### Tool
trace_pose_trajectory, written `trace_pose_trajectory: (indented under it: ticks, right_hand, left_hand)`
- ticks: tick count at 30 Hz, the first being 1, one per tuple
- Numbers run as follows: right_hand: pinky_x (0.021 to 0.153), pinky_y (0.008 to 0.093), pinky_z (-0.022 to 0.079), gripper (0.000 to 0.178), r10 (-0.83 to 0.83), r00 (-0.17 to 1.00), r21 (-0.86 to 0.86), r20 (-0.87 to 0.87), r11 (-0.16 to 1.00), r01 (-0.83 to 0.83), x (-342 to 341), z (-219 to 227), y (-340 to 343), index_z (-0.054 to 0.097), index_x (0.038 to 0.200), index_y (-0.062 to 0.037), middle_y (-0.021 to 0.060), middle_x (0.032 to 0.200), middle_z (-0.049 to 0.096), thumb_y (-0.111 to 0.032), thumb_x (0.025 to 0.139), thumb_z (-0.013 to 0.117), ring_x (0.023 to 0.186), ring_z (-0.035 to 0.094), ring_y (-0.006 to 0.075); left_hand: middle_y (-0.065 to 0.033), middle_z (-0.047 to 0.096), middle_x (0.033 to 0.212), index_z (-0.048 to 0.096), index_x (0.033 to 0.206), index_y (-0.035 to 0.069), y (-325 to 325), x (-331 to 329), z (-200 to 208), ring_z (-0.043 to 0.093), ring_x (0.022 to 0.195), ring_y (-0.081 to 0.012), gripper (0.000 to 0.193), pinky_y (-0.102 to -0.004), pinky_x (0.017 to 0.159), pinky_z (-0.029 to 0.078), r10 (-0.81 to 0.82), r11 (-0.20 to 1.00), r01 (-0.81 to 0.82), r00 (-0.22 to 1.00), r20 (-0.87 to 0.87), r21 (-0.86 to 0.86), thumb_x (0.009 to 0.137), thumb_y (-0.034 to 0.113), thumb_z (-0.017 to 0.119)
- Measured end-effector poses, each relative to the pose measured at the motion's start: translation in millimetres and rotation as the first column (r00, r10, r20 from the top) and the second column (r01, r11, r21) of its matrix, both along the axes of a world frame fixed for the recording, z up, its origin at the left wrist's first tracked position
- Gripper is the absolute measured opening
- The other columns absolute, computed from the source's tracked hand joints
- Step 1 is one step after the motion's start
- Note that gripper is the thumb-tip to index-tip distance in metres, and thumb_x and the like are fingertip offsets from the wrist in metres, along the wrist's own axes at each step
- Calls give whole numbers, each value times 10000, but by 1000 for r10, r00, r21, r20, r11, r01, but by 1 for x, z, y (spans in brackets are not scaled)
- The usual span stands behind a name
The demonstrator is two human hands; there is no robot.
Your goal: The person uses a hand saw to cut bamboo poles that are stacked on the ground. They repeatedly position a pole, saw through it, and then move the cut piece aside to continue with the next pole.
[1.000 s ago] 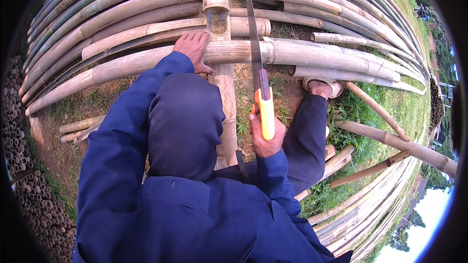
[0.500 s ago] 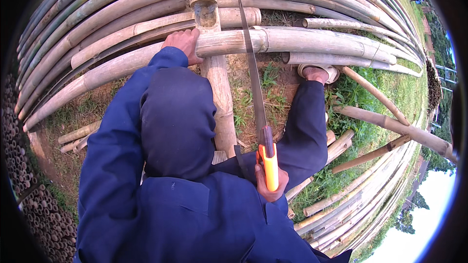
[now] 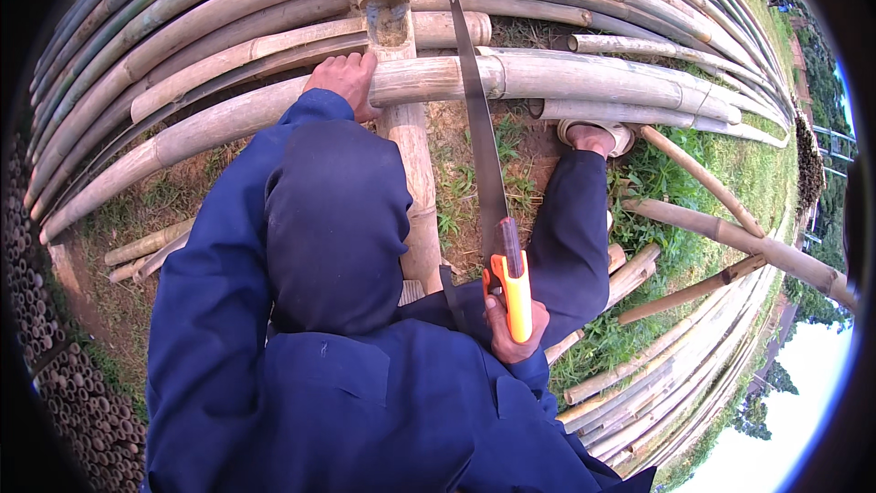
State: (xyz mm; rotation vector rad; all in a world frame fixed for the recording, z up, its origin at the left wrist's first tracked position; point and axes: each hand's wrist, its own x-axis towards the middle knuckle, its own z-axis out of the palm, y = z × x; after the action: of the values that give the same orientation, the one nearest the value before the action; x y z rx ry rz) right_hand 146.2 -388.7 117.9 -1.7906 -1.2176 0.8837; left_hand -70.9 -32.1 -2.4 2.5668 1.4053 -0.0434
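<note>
A thick, pale bamboo pole (image 3: 593, 78) lies crosswise in front of me, resting over an upright-running bamboo support (image 3: 411, 155) with a cut-out notch near its far end. My left hand (image 3: 345, 82) is wrapped over this pole, just left of the support. My right hand (image 3: 522, 330) grips the orange and yellow handle of a hand saw (image 3: 481, 128). The long blade stretches away from me and crosses the pole right of the support. Whether its teeth touch the bamboo or have cut into it, I cannot tell.
Many long bamboo poles (image 3: 210, 9) lie side by side beyond the work. My sandalled foot (image 3: 593, 138) is at the right, near the pole. Crossed poles (image 3: 730, 228) stand farther right, and stacked bamboo ends (image 3: 82, 402) fill the lower left.
The saw and my right hand have drawn back toward me and slightly right, so the blade tip sits nearer. My left hand keeps its hold on the pole.
</note>
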Motion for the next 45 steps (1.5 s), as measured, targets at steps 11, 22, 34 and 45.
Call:
trace_pose_trajectory:
  ticks: [11,22,34,45]
  right_hand:
    - [694,323,550,225,-8,1000,-1,-14,1000,8,5,-4,-8,722,1104,60,149,828,732,27,881,716,703,733,254]
    - [700,333,570,207,0,989,-31,150,1000,5,0,20,-45,728,1074,52,168,842,738,8,872,728,724,751,286]
    - [638,317,525,223,-75,993,-32,-92,997,72,-6,-10,23,710,1142,38,110,779,701,5,921,695,646,670,177]
    - [555,320,464,116,-56,998,60,-20,997,57,-7,-24,129,681,897,36,94,662,627,-57,926,745,574,570,123]
  left_hand:
    - [-142,677,1135,545,1235,68,1,1,1,677,1114,-337,787,-447,987,517,-5,999,4,1000,22,51,664,450,930]
    - [-143,662,1150,537,1222,62,-3,1,3,664,1134,-326,780,-438,1005,508,-4,999,4,1000,-5,43,670,452,926]
    - [-140,662,1147,548,1232,71,5,-4,-7,661,1135,-333,762,-447,1001,515,-42,997,43,999,-10,69,670,424,924]
    - [-138,667,1150,552,1232,70,9,8,4,669,1111,-335,780,-454,981,531,13,1000,-12,1000,-26,6,662,449,926]
